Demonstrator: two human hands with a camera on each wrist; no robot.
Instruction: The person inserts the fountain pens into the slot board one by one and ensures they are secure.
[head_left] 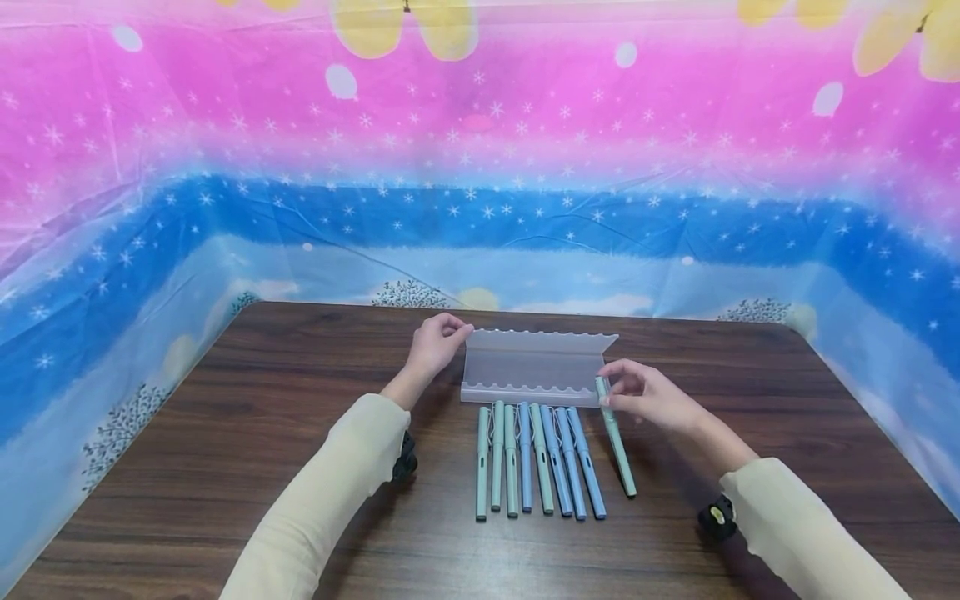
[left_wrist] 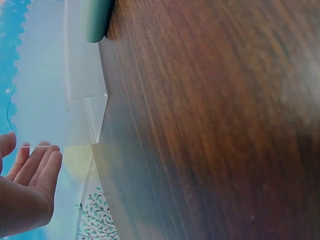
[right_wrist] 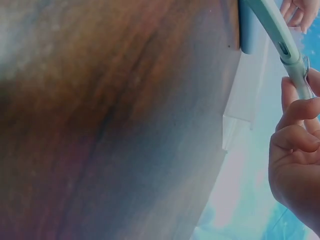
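Note:
A translucent plastic pen case (head_left: 532, 367) with scalloped edges stands opened out on the table. My left hand (head_left: 438, 343) holds its upper left corner; in the left wrist view the fingers (left_wrist: 47, 172) show at the sheet's side edge. Near the case's right end, my right hand (head_left: 648, 396) pinches a light green pen (head_left: 619, 454) by its capped end. That pen slants down toward the front, and its clip and barrel window show in the right wrist view. In front of the case lie several green pens (head_left: 482, 467) and blue pens (head_left: 587, 467) side by side.
The dark wood-grain table (head_left: 225, 467) reaches back to a printed cloth backdrop (head_left: 480, 217) in pink and blue, which also hangs along both sides. Both sleeves have black wrist devices (head_left: 405, 458) at the cuffs.

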